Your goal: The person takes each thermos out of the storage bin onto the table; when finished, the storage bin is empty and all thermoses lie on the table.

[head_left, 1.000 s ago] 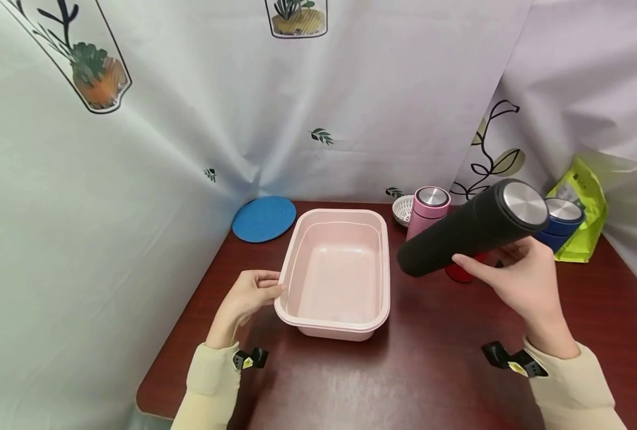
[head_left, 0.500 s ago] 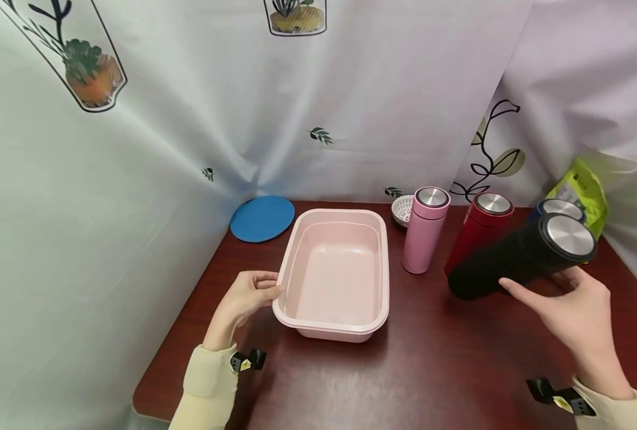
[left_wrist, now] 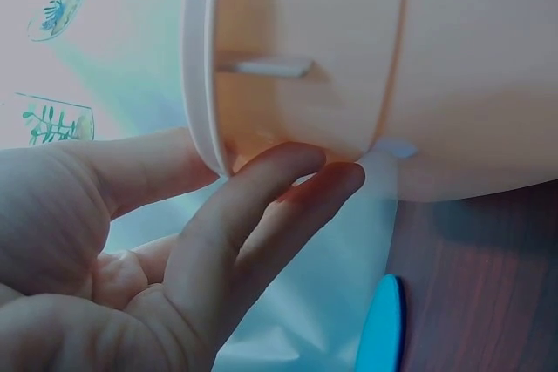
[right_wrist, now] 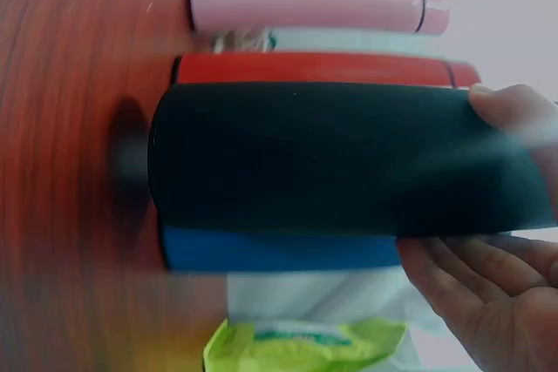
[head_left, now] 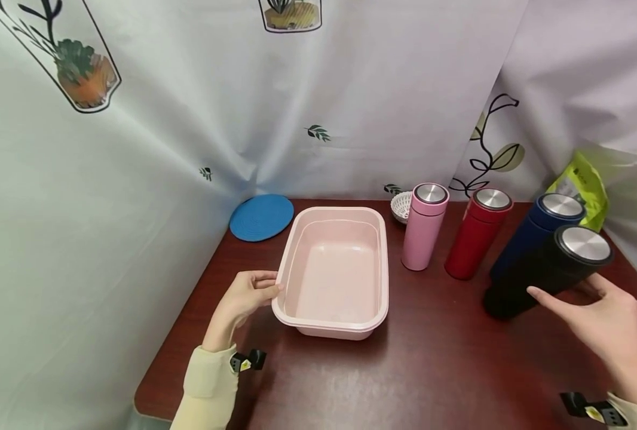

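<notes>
My left hand (head_left: 248, 295) pinches the left rim of a pink plastic basin (head_left: 340, 326). In the left wrist view the thumb is on one side of the rim and the fingers (left_wrist: 288, 167) lie against the basin's wall. My right hand (head_left: 603, 316) grips a black thermos flask (head_left: 550, 272) with a silver lid top, thumb on one side and fingers on the other. The right wrist view shows a shadow by its base, which seems just above the table. Behind it stands a blue thermos (head_left: 528, 239); a red thermos (head_left: 474, 242) and a pink thermos (head_left: 423, 239) stand to the left.
A blue round mat (head_left: 262, 218) lies behind the basin at the left. At the back are a small white basket (head_left: 401, 207) and a bright green bag (head_left: 587, 185). Patterned curtains hang along the table's (head_left: 415, 370) back and sides.
My right hand has carried the black thermos right and lower, bringing the red and blue flasks into fuller view. The left hand has stayed at the basin's rim.
</notes>
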Tool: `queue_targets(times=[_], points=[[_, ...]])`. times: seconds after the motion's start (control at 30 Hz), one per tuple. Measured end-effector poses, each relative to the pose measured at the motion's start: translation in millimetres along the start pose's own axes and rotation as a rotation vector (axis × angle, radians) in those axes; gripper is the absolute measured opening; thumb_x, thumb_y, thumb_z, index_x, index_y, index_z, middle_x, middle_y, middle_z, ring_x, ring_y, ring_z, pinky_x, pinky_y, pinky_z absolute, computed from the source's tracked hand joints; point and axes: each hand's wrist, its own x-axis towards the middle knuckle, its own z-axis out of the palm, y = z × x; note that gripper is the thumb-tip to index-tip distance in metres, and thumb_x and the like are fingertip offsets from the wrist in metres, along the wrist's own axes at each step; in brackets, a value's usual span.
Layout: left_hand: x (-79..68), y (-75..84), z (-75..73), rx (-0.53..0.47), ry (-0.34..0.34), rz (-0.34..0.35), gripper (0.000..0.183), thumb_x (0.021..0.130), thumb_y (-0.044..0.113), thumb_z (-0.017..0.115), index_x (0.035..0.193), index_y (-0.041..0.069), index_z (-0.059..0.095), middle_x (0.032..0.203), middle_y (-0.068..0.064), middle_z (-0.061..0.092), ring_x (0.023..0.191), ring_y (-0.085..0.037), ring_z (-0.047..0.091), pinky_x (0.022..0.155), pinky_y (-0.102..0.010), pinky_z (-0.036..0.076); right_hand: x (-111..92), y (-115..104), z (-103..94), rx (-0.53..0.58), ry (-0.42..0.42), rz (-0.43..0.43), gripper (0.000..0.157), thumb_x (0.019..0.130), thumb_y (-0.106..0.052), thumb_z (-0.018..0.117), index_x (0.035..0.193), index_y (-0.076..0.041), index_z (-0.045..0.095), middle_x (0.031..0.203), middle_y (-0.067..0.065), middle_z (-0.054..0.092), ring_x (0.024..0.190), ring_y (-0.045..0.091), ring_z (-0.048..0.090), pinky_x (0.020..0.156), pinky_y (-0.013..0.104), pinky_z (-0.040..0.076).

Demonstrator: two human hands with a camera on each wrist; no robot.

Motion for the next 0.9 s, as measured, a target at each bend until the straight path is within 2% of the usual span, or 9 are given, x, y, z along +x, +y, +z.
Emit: queue_targets(times=[0.1, 0.2, 0.37, 0.47, 0.63, 0.8, 0.9], points=[[0.3, 0.4, -0.2, 0.0, -0.004, 0.001, 0.046, 0.091, 0.002, 0.064, 0.131, -0.017, 0.049, 0.125, -0.034, 0.059, 0.1, -0.025, 0.068, 0.085, -0.042, 0.058, 5, 11, -4.7, -0.041, 0.011, 0.003, 0.058, 0.067, -0.041, 0.089, 0.108, -0.006, 0.067, 0.068, -0.052, 0.036, 0.072, -0.025, 0.035, 0.06, 0.02, 0.032], [0.7, 1.0, -1.4, 0.008, -0.014, -0.002, 0.046, 0.092, 0.003, 0.064, 0.13, -0.017, 0.05, 0.125, -0.034, 0.059, 0.1, -0.025, 0.068, 0.085, -0.042, 0.059, 9, 23, -8.4, -0.056, -0.005, 0.037, 0.057, 0.068, -0.043, 0.088, 0.109, -0.01, 0.067, 0.067, -0.053, 0.035, 0.07, -0.026, 0.034, 0.061, 0.019, 0.03], [2.2, 0.1, -3.2, 0.015, -0.025, -0.001, 0.045, 0.092, 0.004, 0.065, 0.13, -0.016, 0.051, 0.124, -0.033, 0.06, 0.098, -0.024, 0.069, 0.084, -0.04, 0.059, 18, 39, -15.1, 0.043, -0.03, 0.073, 0.04, 0.076, -0.034, 0.084, 0.105, -0.037, 0.057, 0.07, -0.05, 0.04, 0.065, -0.025, 0.041, 0.056, 0.007, 0.034], [1.0, -2.7, -6.1, 0.006, -0.021, -0.01, 0.046, 0.092, 0.004, 0.065, 0.131, -0.015, 0.051, 0.126, -0.033, 0.059, 0.099, -0.023, 0.069, 0.084, -0.039, 0.059, 27, 46, -16.6, 0.099, -0.023, 0.057, 0.044, 0.079, -0.027, 0.082, 0.101, -0.046, 0.049, 0.072, -0.05, 0.042, 0.064, -0.024, 0.044, 0.053, 0.004, 0.036], [0.3, -4.3, -9.6, -0.012, -0.014, -0.012, 0.048, 0.092, 0.005, 0.065, 0.133, -0.014, 0.049, 0.128, -0.033, 0.058, 0.101, -0.021, 0.068, 0.085, -0.036, 0.059, 48, 53, -21.2, 0.17, -0.017, 0.03, 0.043, 0.08, -0.02, 0.079, 0.092, -0.047, 0.048, 0.068, -0.046, 0.048, 0.058, -0.021, 0.047, 0.049, 0.004, 0.037], [-1.7, -5.1, -10.5, -0.008, -0.028, 0.002, 0.049, 0.092, 0.007, 0.065, 0.133, -0.014, 0.049, 0.127, -0.032, 0.059, 0.101, -0.023, 0.069, 0.085, -0.037, 0.059, 62, 57, -22.7, 0.095, -0.009, 0.064, 0.041, 0.081, -0.027, 0.078, 0.092, -0.047, 0.043, 0.065, -0.046, 0.043, 0.058, -0.022, 0.043, 0.049, 0.005, 0.035], [-3.7, -6.5, -11.5, -0.001, -0.033, 0.002, 0.049, 0.093, 0.007, 0.065, 0.133, -0.014, 0.049, 0.127, -0.032, 0.059, 0.101, -0.024, 0.069, 0.086, -0.037, 0.059, 65, 61, -21.8, 0.048, -0.002, 0.08, 0.039, 0.08, -0.032, 0.079, 0.094, -0.044, 0.046, 0.064, -0.047, 0.041, 0.058, -0.022, 0.042, 0.049, 0.006, 0.035]])
